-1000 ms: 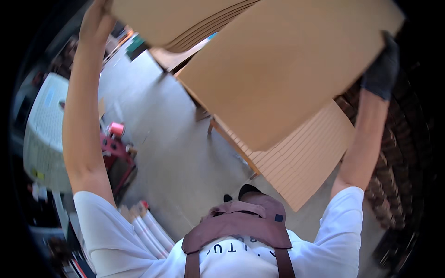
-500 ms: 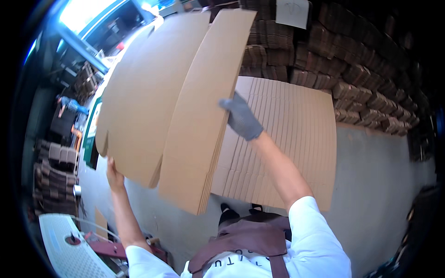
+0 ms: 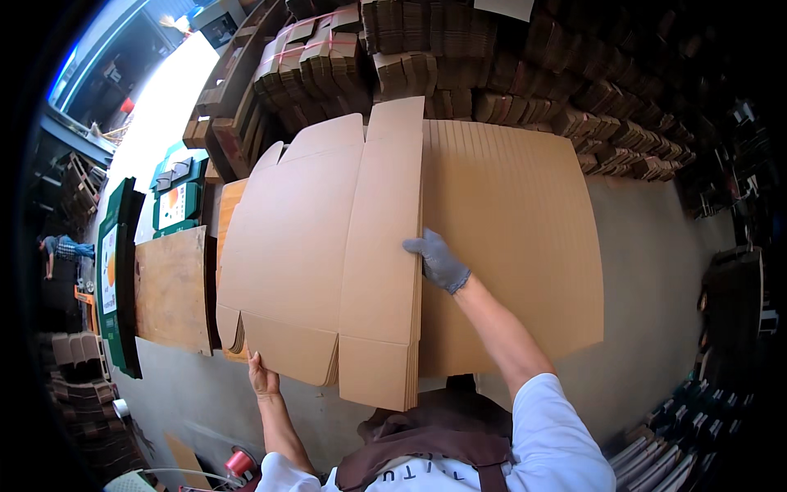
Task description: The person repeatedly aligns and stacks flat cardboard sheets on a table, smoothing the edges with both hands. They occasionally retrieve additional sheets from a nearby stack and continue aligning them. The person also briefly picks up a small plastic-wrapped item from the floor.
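Head view: stack of die-cut corrugated carton blanks (image 3: 291,225) lay left of fanned cardboard pile (image 3: 512,262), covering pile's left margin; contact with it unclear. Stack's long axis and main crease ran roughly parallel to pile's left side. Gloved right hand (image 3: 443,264), nearer pile, was closed around stack's right edge, thumb on top, fingers hidden. Bare left hand (image 3: 263,380), farther left of pile, pinched stack's near-left edge, fingers mostly underneath.

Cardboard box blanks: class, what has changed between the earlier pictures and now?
The cardboard box blanks swung from a slant to nearly straight ahead and came nearer the body in view, beside the fanned cardboard pile. The left hand and gloved right hand came with them. Both still hold on.
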`<state>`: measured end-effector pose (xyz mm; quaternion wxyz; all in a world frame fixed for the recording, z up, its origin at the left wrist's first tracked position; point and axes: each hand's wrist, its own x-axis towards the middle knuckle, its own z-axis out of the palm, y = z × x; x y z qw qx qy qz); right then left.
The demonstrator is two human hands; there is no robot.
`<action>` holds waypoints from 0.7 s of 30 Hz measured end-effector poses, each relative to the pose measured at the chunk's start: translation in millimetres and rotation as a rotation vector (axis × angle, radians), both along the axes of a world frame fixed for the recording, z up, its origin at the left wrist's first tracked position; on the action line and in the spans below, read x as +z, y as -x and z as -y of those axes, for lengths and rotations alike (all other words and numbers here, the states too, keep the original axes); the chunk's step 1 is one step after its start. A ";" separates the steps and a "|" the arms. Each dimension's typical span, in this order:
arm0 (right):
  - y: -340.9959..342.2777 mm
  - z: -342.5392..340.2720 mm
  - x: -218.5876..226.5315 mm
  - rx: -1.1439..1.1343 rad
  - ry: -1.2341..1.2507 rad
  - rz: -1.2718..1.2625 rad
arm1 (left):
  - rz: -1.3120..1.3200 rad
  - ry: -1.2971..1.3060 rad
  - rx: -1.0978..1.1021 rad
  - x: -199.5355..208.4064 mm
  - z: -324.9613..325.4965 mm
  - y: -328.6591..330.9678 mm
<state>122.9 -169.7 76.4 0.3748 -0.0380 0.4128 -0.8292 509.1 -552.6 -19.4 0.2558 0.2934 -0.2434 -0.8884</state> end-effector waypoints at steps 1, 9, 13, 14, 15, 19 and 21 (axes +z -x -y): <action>-2.5 -2.7 -3.1 0.003 -0.034 0.010 | 0.004 -0.009 -0.003 -3.9 -5.7 -3.7; 20.1 -22.6 -74.4 -0.038 -0.383 -0.027 | 0.098 -0.016 -0.143 -34.7 -19.2 20.8; 4.7 -3.3 -71.0 -0.012 -0.658 -0.198 | 0.284 -0.010 -0.064 -37.6 -11.4 4.6; 9.8 -5.2 -71.0 0.041 -0.806 -0.273 | 0.282 0.007 -0.085 -38.9 -11.0 4.6; 15.3 -7.8 -70.4 0.102 -0.953 -0.350 | 0.278 0.023 -0.102 -39.2 -10.8 4.8; 15.6 -14.2 -64.9 0.093 -0.942 -0.307 | 0.353 0.092 -0.121 -35.3 -4.7 3.0; 15.3 -21.8 -64.3 0.045 -0.778 -0.184 | 0.436 0.061 -0.086 -29.7 -10.5 9.0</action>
